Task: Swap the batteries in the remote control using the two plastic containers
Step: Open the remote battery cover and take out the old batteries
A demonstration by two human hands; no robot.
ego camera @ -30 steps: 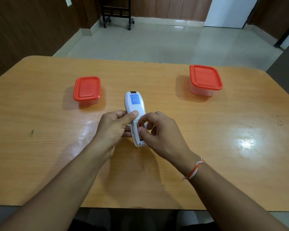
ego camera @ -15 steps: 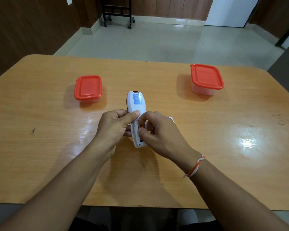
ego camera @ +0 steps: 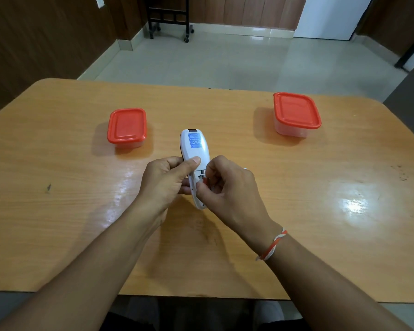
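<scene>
Gripping the white remote control (ego camera: 193,149) from its left side, the left hand (ego camera: 164,183) has its fingers curled round the body and its thumb laid across the back, just above the open battery bay. The remote is turned back-side up, a blue label showing near its far end, and it sits low over the middle of the wooden table (ego camera: 58,211). The right hand (ego camera: 230,189) comes in from the other side with its fingers bent inward at the bay, thumb and forefinger pinching a small red-tipped piece there (probably a battery (ego camera: 205,180), though too little of it shows to be sure). A red and white thread bracelet (ego camera: 273,244) circles the right wrist. Two clear plastic containers stand farther back on the table, both with their red lids on: the left container (ego camera: 126,127) just beyond and left of the remote, the right container (ego camera: 296,113) well apart near the far right edge.
</scene>
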